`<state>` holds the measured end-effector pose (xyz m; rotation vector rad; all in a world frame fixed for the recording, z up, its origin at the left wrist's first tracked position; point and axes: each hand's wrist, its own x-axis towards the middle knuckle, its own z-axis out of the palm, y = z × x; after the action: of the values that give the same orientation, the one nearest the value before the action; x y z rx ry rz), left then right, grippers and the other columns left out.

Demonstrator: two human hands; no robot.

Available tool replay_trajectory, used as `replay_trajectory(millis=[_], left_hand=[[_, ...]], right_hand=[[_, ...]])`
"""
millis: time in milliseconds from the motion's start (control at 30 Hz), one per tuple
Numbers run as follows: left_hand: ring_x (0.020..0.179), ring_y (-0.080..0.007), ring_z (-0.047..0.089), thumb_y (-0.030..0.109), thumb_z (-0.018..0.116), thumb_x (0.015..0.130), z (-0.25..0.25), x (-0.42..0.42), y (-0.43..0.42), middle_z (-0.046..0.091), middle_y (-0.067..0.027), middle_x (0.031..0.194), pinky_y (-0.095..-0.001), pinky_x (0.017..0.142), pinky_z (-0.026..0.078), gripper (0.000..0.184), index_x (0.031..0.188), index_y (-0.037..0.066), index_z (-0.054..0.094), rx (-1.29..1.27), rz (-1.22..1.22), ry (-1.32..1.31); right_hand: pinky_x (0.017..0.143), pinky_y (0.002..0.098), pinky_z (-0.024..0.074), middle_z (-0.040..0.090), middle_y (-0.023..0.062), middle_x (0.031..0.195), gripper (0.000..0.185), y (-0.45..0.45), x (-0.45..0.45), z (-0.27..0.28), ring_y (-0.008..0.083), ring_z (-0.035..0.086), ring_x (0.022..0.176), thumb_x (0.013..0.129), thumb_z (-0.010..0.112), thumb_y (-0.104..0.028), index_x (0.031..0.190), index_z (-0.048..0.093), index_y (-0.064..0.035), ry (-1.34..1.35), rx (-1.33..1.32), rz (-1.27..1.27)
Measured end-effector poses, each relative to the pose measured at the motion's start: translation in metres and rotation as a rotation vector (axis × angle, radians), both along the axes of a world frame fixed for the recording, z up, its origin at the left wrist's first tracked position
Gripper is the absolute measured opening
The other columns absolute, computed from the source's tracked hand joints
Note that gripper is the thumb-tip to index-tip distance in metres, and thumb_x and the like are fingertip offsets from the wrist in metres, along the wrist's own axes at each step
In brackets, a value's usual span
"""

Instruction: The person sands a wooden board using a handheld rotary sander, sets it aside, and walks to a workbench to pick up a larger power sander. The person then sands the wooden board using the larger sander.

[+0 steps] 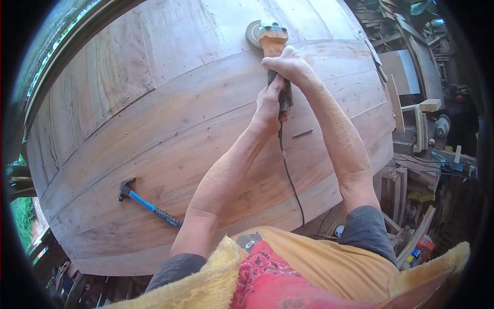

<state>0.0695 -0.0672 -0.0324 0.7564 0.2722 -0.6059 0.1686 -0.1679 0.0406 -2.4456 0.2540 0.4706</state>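
An angle grinder (273, 45) with an orange body and a round disc lies against the curved wooden planking (206, 110), near the top middle. My right hand (289, 63) is closed round its body just behind the head. Lower down, my left hand (270, 103) grips the dark rear part of the tool. A black cord (289, 177) runs from its end down toward my body. To the left, a claw hammer (149, 205) with a blue and black handle rests on the planks. A small dark rod (302, 134) lies right of the cord.
Stacked wood pieces (404, 190) and offcuts fill the right side, with a second grinder-like tool (442, 126) among them. A red and blue box (419, 252) stands at the lower right. A curved frame edge (56, 56) crosses the upper left.
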Motion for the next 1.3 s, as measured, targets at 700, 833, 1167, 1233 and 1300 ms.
replay_trajectory(millis=[700,833,1167,1233,1300], left_hand=[[0.064,-0.0197,0.07,0.07,0.059,0.099,-0.006,-0.007,0.058,0.069,-0.0064,0.08,-0.0281,0.043,0.046,0.055,0.106,0.015,0.066,-0.237,0.335,-0.015],[0.055,-0.0181,0.064,0.072,0.059,0.098,-0.008,-0.007,0.047,0.068,-0.007,0.078,-0.0273,0.042,0.043,0.055,0.105,0.017,0.062,-0.189,0.271,-0.004],[0.047,-0.0182,0.055,0.073,0.066,0.094,0.004,0.049,-0.061,0.062,-0.0078,0.07,-0.0316,0.041,0.036,0.059,0.096,0.014,0.061,-0.075,-0.031,0.041],[0.047,-0.0179,0.054,0.073,0.065,0.094,0.005,0.052,-0.054,0.061,-0.0075,0.069,-0.0308,0.041,0.035,0.059,0.098,0.014,0.06,-0.049,-0.03,0.045],[0.047,-0.0174,0.054,0.074,0.065,0.094,0.002,0.046,-0.028,0.061,-0.0074,0.07,-0.03,0.041,0.035,0.06,0.1,0.015,0.059,-0.07,0.031,0.037]], right_hand=[[0.084,0.0385,0.06,0.077,0.0251,0.092,0.059,0.088,0.018,0.004,0.0324,0.078,0.091,0.068,0.079,-0.043,0.096,0.078,0.0082,0.034,0.064,0.346],[0.082,0.0383,0.0596,0.077,0.0236,0.088,0.055,0.071,0.02,-0.01,0.0314,0.077,0.089,0.069,0.079,-0.043,0.091,0.079,0.0073,0.031,0.116,0.319],[0.077,0.0377,0.0554,0.076,0.0189,0.094,0.062,-0.084,0.046,-0.007,0.026,0.072,0.087,0.072,0.075,-0.047,0.096,0.076,0.0106,-0.031,0.05,-0.044],[0.077,0.0377,0.0556,0.076,0.0187,0.093,0.062,-0.072,0.053,-0.017,0.0259,0.072,0.088,0.072,0.075,-0.047,0.096,0.076,0.0102,-0.063,0.06,-0.011],[0.079,0.0378,0.0561,0.075,0.0193,0.091,0.062,-0.05,0.055,-0.024,0.0262,0.073,0.089,0.072,0.076,-0.047,0.096,0.077,0.0098,-0.076,0.079,0.05]])
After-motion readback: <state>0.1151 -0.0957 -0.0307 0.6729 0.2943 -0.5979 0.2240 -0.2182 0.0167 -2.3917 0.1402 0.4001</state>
